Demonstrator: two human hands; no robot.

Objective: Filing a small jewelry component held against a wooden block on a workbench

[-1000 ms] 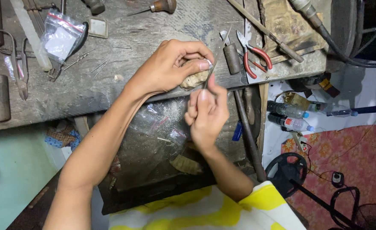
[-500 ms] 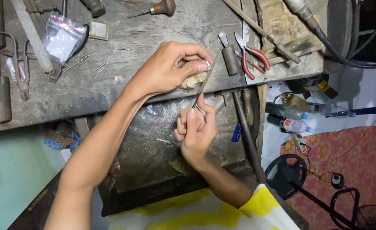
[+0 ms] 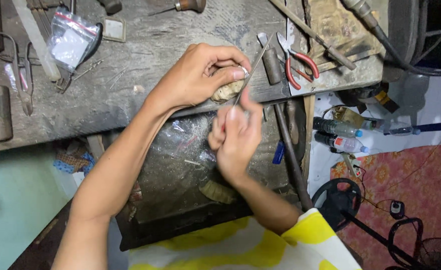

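A worn grey bench point(image 3: 145, 95) is seen from above, its front edge running across the middle, with a dark tray point(image 3: 180, 200) full of filings hung below that edge. The left hand point(image 3: 200, 75) is closed around a small ring point(image 3: 244, 71), which is pressed against a wooden peg point(image 3: 228, 91) jutting from the bench's front edge. The right hand point(image 3: 235, 137), blurred, is closed on the lower end of a thin file point(image 3: 253, 70), whose shaft is laid slanting against the ring. The filing is judged to be under way; how much metal is left to take off cannot be told, since the ring is mostly hidden by fingers. Red-handled pliers point(image 3: 298, 65) lie just right of the file near the bench's right edge, so room there is tight. Scissors point(image 3: 15, 65) and a small plastic bag point(image 3: 70, 42) lie well apart toward the left edge. Open room is left below, over the tray.
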